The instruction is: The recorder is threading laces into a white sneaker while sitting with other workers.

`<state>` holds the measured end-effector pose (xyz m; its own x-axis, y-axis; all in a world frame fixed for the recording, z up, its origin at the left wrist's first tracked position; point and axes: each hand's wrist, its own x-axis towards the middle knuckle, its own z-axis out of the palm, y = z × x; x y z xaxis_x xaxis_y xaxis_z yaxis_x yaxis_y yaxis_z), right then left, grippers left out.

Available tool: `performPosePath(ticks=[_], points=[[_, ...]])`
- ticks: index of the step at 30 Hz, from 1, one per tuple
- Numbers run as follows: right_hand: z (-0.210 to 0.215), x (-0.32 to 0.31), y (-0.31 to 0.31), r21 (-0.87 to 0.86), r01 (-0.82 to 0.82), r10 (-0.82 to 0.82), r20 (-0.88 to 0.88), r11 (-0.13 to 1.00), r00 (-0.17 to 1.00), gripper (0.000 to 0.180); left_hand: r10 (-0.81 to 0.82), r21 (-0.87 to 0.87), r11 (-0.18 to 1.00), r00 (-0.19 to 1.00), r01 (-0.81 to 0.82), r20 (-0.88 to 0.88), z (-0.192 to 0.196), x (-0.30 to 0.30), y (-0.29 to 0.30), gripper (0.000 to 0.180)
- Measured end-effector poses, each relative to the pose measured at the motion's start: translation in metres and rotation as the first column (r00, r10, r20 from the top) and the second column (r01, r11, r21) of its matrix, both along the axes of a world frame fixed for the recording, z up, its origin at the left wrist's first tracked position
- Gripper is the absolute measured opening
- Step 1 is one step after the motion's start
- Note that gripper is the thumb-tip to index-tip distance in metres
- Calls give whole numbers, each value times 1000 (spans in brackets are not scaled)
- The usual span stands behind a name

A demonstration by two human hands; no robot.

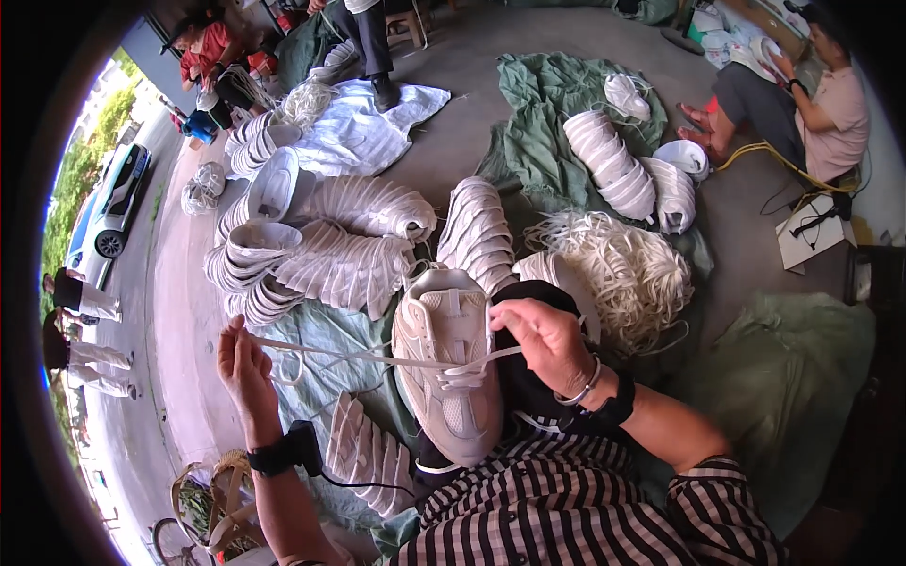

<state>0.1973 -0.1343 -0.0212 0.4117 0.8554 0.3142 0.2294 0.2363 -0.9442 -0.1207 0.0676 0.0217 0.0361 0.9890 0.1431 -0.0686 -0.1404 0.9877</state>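
Head view showed a white-and-beige sneaker [439, 407] at the lower centre of the frame, toe toward the bottom edge, close against a black-and-white striped shirt [557, 505]. A pale flat shoelace [368, 355] crossed the sneaker from side to side. At its left end, the left hand [247, 377] was raised clear of the sneaker, thumb and fingers pinching the lace, with a short end dangling below. The right hand [547, 347] was at the sneaker's right eyelet edge, fingers bent and tips close together; the lace ran in beneath them, but whether they gripped it could not be told.

Just beyond the sneaker's heel stood a row of nested white shoe uppers [477, 231], with a tangled heap of cream laces [618, 278] right of centre. Green sheeting [538, 104] lay toward the upper right, near a seated person [835, 104].
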Motion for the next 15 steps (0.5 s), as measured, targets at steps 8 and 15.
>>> performPosePath(ticks=[8,15], points=[[-6,42,-48,-457,-272,381,164,847,910,15,-60,-17,998,986,58,-157,-5,-14,-24,17],[-49,124,-94,-790,-288,78,-294,541,953,22,-125,6,978,614,208,-779,-90,-29,-59,12]])
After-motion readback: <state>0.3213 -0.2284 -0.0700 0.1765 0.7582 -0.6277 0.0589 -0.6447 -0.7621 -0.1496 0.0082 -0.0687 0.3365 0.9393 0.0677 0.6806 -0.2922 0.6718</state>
